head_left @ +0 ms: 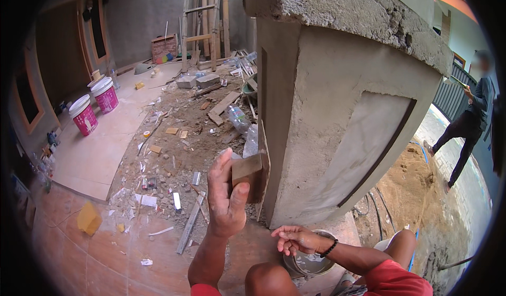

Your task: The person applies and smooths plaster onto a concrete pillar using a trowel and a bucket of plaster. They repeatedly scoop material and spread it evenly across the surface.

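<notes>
My left hand (226, 196) is closed round the wooden block handle of a plastering float (249, 170). Its thin flat board stands upright along the left side of a grey plastered pillar (311, 85), close to the corner. Whether the board touches the pillar is hard to tell. Low in front of the pillar, my right hand (298, 239) holds nothing, its fingers loosely curled and apart. Just below that hand sits a round bucket (311, 275) with wet grey mix in it, partly covered by my right hand and forearm.
Rubble, wood scraps and a plastic bottle (239, 119) litter the ground left of the pillar. A yellow sponge-like block (89, 218) lies on the tiles. Two pink-and-white pails (85, 118) and a ladder (200, 22) stand farther back. A person (472, 117) stands at right.
</notes>
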The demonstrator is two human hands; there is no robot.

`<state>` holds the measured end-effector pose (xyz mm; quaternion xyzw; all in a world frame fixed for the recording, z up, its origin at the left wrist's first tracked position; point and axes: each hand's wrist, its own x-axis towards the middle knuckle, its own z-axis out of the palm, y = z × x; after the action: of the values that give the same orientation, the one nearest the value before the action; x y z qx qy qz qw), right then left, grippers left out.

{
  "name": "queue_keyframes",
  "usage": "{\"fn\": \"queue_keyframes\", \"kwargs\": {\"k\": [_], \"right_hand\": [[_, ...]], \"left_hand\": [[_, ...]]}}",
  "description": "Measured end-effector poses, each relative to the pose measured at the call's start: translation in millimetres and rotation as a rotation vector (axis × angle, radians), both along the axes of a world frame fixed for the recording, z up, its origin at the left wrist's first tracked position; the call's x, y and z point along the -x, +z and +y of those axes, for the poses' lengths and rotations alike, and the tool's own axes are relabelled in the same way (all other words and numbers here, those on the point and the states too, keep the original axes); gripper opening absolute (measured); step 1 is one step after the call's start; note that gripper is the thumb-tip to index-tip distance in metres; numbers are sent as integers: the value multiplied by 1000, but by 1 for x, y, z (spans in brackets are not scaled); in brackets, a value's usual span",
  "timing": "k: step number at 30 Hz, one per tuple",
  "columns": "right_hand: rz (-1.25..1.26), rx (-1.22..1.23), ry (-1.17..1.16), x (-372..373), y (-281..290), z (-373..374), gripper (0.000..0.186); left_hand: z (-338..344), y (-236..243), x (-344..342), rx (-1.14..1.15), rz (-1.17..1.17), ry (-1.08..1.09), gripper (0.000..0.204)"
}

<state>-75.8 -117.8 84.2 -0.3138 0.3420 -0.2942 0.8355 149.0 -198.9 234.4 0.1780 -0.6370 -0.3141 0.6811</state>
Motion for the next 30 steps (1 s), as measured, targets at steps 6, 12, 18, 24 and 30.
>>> {"fn": "queue_keyframes", "kwargs": {"k": [6, 12, 18, 24, 30], "right_hand": [[67, 13, -81, 11, 0, 11, 28], [122, 54, -99, 21, -9, 19, 28], [197, 70, -100, 37, -14, 21, 29], [207, 40, -75, 35, -16, 21, 29], [257, 56, -91, 37, -20, 22, 28]], "left_hand": [[-69, 106, 31, 532, -132, 261, 41], [-71, 120, 46, 561, -135, 263, 36], [-78, 129, 52, 400, -290, 246, 34], [-126, 101, 49, 444, -138, 251, 34], [-68, 129, 56, 477, -185, 254, 32]]}}
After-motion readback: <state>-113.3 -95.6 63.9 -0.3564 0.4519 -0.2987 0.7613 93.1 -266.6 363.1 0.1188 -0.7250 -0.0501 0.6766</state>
